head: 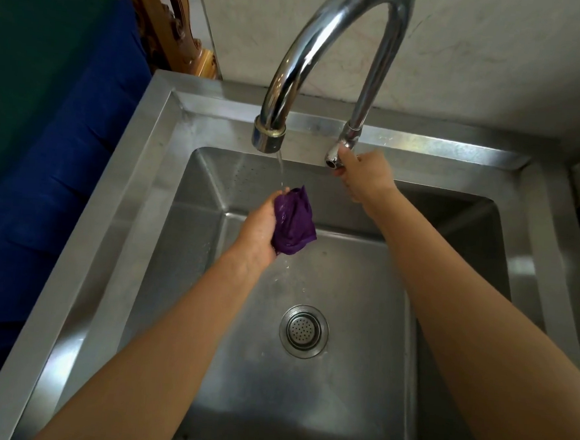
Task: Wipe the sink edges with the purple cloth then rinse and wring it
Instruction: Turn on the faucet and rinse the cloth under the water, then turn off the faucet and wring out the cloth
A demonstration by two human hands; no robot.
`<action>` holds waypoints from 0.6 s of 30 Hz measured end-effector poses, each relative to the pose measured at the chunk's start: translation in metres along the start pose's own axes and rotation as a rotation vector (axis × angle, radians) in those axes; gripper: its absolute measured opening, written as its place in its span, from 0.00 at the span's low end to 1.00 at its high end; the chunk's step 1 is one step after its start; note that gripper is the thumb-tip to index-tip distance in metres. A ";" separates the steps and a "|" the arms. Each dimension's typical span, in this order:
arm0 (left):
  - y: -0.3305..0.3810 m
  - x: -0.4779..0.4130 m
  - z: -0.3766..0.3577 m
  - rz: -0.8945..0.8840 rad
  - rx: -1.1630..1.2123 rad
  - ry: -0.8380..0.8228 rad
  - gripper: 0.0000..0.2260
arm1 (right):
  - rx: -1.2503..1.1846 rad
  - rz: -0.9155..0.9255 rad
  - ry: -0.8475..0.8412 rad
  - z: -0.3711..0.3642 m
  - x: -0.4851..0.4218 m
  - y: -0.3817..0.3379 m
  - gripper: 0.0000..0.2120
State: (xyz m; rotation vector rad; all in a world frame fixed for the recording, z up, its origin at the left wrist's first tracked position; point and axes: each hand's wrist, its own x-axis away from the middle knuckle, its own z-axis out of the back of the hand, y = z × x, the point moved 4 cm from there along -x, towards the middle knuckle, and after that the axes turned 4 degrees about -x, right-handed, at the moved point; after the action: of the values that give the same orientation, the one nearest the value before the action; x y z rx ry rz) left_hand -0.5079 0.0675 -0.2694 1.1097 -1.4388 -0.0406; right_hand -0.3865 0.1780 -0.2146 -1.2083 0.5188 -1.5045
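My left hand holds a bunched purple cloth over the steel sink basin, right under the spout of a tall curved chrome tap. A thin stream of water runs from the spout onto the top of the cloth and my fingers, and drips fall below it. My right hand is at the back rim, fingers closed on the tap's chrome handle at the base of the tap.
A round drain strainer sits in the basin floor. The sink's wide steel rim runs along the left and back. Blue fabric lies left of the sink, a carved wooden piece behind it, a marbled wall at the back.
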 end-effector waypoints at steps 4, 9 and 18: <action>-0.001 0.000 0.002 -0.003 -0.010 0.014 0.08 | -0.142 0.020 -0.014 0.000 0.002 0.009 0.20; -0.003 -0.003 0.010 -0.061 -0.136 -0.007 0.11 | -0.304 0.028 -0.089 -0.003 0.003 0.021 0.21; -0.005 0.008 0.013 -0.091 -0.245 -0.070 0.15 | -0.443 -0.201 -0.203 -0.019 0.032 0.045 0.31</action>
State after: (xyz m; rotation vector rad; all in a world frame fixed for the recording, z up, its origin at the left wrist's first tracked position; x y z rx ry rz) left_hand -0.5140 0.0525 -0.2695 0.9782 -1.4025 -0.3155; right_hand -0.3792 0.1291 -0.2466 -1.7818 0.6277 -1.4533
